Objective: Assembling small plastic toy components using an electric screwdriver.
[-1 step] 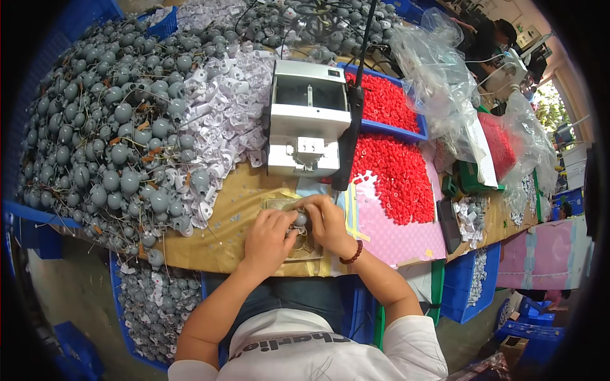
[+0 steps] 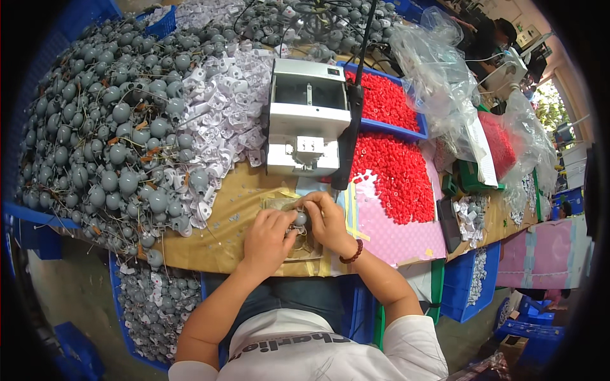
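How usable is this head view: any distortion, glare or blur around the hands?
Head view: strong fisheye bending with a black vignette at the rim; lighting is even and soft, with no hard shadows. The left hand and right hand are sharp at centre, both on a small grey ball part. The clear plastic bags show mild glare, and the window area at the far right is overexposed.

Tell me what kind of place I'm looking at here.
Most likely a small-parts assembly workshop. A big heap of grey ball-shaped parts with wires covers the bench, loose red pieces spill beside a small white benchtop machine, and blue bins hold more parts.
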The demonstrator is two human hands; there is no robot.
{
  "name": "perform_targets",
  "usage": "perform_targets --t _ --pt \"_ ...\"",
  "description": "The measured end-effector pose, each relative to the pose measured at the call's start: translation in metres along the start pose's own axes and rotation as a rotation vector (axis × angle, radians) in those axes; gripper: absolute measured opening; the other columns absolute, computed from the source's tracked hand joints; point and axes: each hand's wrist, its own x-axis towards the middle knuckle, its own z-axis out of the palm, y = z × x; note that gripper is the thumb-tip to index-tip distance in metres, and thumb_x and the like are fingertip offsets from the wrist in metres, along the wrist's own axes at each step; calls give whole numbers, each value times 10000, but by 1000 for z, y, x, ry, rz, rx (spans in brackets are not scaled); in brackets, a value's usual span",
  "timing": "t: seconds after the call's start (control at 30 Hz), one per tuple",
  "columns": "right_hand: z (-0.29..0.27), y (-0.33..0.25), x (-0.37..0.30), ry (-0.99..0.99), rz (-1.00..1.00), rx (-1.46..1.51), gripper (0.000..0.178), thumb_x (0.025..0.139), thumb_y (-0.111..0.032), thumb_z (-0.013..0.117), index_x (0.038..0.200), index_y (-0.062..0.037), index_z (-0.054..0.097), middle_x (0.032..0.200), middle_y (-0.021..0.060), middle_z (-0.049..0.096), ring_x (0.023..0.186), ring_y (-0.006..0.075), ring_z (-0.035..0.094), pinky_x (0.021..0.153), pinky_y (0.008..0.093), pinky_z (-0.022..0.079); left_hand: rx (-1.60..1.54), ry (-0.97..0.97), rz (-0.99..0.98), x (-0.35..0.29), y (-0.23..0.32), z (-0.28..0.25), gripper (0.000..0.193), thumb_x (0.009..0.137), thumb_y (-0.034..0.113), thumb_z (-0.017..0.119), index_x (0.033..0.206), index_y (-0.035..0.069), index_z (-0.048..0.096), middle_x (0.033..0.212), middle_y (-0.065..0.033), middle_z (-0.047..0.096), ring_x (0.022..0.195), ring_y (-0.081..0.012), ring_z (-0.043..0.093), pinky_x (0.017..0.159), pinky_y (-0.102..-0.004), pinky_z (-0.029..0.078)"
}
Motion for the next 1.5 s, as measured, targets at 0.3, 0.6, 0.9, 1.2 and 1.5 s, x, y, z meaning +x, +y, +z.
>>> perform_targets --t 0.3,0.6,0.9,1.2,1.5 --pt "2 -5 8 53 259 173 107 1058 -94 537 1090 -2 584 862 69 717 755 84 617 687 254 512 24 19 18 2 2 4 404 770 66 785 1151 61 650 1054 -94 678 1042 -318 609 880 -415 519" --pt "-14 -11 9 -285 438 485 162 1044 -96 553 1158 5 606 970 87 722 867 124 655 787 275 530 -73 71 49 -38 4 -20 404 800 123 803 1172 57 660 1071 -126 685 1015 -332 651 882 -424 536" --pt "-62 13 9 -292 434 359 158 1035 -82 586 1140 24 637 978 87 711 866 139 671 806 278 546 21 31 -788 -271 -17 -202 375 845 176 792 1180 50 681 1096 -125 714 948 -242 702 838 -359 553" --pt "-106 48 12 -191 442 321 194 1067 -146 562 1169 -2 645 995 51 685 887 117 653 806 255 531 80 158 -1192 -468 -44 -179 401 840 165 803 1183 24 651 1103 -149 707 962 -266 698 853 -391 547" --pt "-127 58 -2 -119 448 244 217 1067 -161 562 1177 4 651 1011 47 684 908 125 656 824 264 538 359 156 -851 -425 -64 -179 265 851 26 696 1115 37 676 1149 -183 672 1046 -380 649 908 -436 525"
